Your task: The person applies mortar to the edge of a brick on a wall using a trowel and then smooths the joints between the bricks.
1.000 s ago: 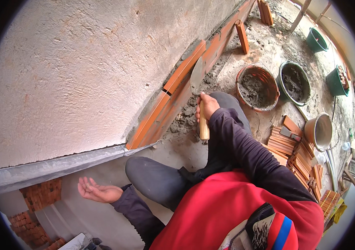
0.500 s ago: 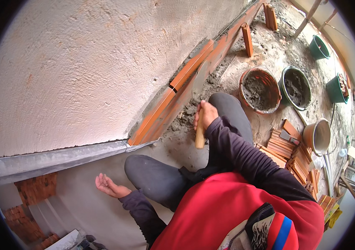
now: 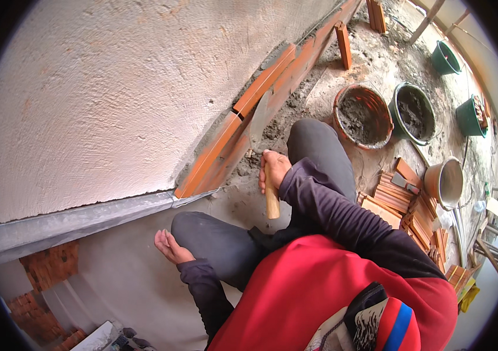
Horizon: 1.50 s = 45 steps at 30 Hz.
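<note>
My right hand [image 3: 275,169] grips the wooden handle of a trowel [image 3: 272,202], its grey blade tipped up against the lower row of orange bricks along the wall. Above the blade, two orange bricks [image 3: 209,153] lie end to end, with a dark gap at their joint. A thin pale line runs along their tops. My left hand [image 3: 173,247] hangs beside my left knee, palm up, fingers loosely apart, with nothing in it.
A rough plastered wall [image 3: 114,99] rises at the left above a grey ledge [image 3: 85,217]. To the right stand an orange bucket [image 3: 338,120] and a green bucket [image 3: 394,111], both with mortar. Stacked bricks [image 3: 394,196] and a tan bucket [image 3: 434,182] sit nearer.
My right hand and the trowel have moved slightly left and down, the blade now showing more clearly against the bricks. My left hand has come right, closer to my knee.
</note>
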Motion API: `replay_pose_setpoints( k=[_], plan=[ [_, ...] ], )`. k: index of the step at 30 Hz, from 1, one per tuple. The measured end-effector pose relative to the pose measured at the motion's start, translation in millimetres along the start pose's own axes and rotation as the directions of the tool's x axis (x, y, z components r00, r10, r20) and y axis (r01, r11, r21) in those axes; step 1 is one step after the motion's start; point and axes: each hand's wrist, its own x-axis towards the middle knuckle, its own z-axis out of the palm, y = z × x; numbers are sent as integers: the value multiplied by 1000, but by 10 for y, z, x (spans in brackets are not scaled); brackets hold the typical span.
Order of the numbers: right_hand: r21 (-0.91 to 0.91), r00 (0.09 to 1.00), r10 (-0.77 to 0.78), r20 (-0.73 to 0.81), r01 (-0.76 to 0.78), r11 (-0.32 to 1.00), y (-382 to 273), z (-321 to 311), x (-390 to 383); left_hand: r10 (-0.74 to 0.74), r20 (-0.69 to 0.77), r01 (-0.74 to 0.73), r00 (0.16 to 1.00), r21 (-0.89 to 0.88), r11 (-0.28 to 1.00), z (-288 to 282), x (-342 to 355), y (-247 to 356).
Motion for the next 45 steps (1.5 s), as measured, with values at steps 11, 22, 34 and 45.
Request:
replay_pose_setpoints(
  k=[11, 22, 34, 45],
  plan=[
    [49, 992, -107, 60, 104, 993, 190, -31, -222, 5, 35, -9, 999, 103, 995, 75, 108, -41],
    [287, 999, -30, -41, 40, 957, -855, -656, 541, 15, 28, -20, 1000, 191, 981, 66, 68, 26],
    [162, 997, -37, 68, 26, 986, -531, -470, 270, 54, 59, -66, 997, 224, 972, 119, 99, -2],
    [122, 983, -15, 182, -8, 992, -309, -466, 35, 301, -31, -261, 953, 421, 869, 252, -112, 261]
  ],
)
